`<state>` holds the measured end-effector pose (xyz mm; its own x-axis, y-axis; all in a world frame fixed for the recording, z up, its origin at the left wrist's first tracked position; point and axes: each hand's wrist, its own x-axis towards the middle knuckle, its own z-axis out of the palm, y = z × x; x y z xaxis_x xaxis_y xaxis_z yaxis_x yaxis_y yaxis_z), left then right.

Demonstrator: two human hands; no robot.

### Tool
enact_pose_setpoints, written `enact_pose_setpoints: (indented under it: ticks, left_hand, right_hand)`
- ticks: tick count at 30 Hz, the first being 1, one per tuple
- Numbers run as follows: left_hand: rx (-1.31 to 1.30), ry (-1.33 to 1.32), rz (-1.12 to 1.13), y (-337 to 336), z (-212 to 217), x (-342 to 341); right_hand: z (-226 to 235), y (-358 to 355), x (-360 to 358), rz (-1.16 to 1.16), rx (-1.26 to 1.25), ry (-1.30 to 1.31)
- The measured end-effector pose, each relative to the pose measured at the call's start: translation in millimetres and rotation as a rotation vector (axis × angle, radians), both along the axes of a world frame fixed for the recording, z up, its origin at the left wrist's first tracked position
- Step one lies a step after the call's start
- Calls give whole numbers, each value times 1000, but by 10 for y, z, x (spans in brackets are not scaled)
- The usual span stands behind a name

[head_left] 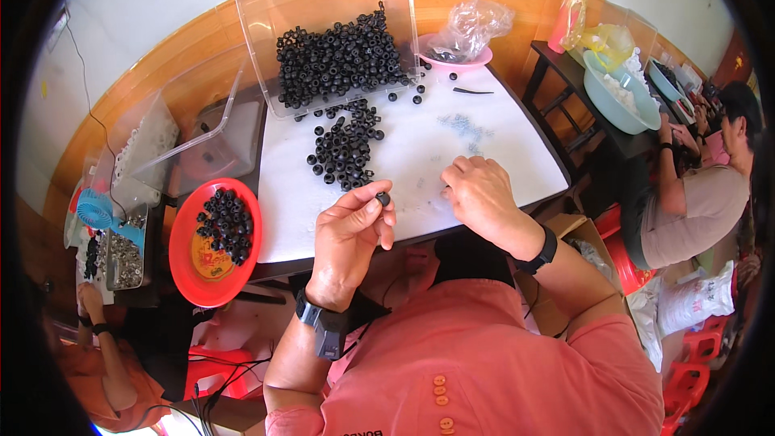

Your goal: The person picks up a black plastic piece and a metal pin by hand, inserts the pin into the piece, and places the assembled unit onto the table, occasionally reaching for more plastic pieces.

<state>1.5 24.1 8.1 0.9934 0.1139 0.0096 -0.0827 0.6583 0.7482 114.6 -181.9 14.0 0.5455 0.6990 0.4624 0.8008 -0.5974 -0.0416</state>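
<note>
Between the thumb and fingers of my left hand (345, 232) is a small round black plastic part (383, 199) with a hole. My right hand (483, 198) is closed in a pinch just above the white tabletop (508, 129); whatever its fingertips hold, if anything, cannot be made out. Beyond it lie scattered tiny pale-blue or clear pieces (466, 131). A loose pile of similar black parts (347, 145) lies past my left hand, spilling from a tilted clear plastic bin (323, 0) full of them.
At left, a red-orange bowl (182, 254) holds more black parts. A pink dish (476, 60) with a plastic bag stands at the far edge, near a thin black strip (473, 91). Clear bins (202, 137) stand left. Co-workers sit at both sides, near a light-blue basin (622, 117) at right.
</note>
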Motion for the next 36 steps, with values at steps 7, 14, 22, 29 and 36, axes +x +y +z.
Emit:
enact_pose_setpoints:
  ticks: [7, 14, 22, 29, 36]
  left_hand:
    - [40, -2, -32, -39, -157, 155]
    - [80, 23, 1, -68, -115, 132]
    - [225, 106, 84, -178, -64, 108]
    - [261, 116, 103, -215, -60, 126]
    - [270, 159, 108, -209, -44, 138]
  right_hand:
    - [-92, -97, 9, -16, 49, -93]
    - [-64, -164, -21, -83, 29, -113]
    - [-56, -240, 46, 39, 39, -95]
    - [-24, -60, 21, 145, 369, 149]
    - [11, 264, -22, 306, 681, 557]
